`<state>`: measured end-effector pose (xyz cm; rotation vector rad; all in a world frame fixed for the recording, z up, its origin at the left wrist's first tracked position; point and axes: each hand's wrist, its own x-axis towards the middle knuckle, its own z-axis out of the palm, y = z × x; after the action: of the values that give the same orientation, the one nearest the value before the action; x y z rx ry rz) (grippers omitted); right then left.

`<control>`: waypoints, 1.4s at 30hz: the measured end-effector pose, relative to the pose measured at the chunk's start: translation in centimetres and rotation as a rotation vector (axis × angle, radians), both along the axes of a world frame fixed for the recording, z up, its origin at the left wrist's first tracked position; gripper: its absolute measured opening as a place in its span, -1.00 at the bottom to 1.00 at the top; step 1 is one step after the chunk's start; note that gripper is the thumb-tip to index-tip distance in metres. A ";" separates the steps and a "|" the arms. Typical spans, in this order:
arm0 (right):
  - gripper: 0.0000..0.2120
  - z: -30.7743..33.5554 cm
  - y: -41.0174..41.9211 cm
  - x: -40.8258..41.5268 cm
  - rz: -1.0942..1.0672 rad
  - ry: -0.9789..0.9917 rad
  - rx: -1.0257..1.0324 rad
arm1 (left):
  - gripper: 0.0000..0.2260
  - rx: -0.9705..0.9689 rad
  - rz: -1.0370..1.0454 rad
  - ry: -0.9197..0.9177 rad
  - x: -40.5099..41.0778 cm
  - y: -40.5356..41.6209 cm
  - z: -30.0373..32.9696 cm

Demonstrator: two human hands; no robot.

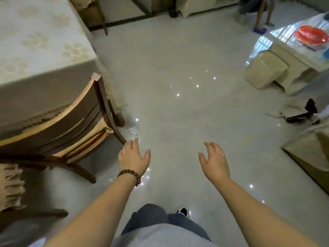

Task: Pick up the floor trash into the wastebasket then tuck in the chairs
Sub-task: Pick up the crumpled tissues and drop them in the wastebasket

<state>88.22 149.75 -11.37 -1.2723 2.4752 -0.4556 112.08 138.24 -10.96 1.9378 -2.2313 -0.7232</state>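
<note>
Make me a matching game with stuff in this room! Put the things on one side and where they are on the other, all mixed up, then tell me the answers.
Things:
1. Scrap of white paper
2. Bead bracelet
3. Red plate
4. Wooden chair

Places:
A. on the left wrist
B. on the glossy table at far right
C. on the floor beside the chair leg
D. pushed against the table with the cream tablecloth

Right pairs: 1-C, 2-A, 3-B, 4-D
</note>
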 end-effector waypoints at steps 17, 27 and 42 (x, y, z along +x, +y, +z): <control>-0.54 -6.8 -31.6 -8.3 0.696 -0.002 0.198 | -0.46 0.164 0.573 0.064 -8.8 -17.6 -7.6; -0.54 -8.8 -48.6 -8.5 1.021 0.027 0.273 | -0.47 0.230 0.793 0.039 -10.6 -27.2 -9.9; -0.54 -38.5 -60.9 -5.2 1.467 0.070 0.362 | -0.32 0.310 1.018 0.042 -12.8 -31.8 -38.6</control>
<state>83.07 88.87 -49.83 -2.3717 0.9852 0.3965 99.32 106.48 -49.54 2.7128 -0.8571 -0.9025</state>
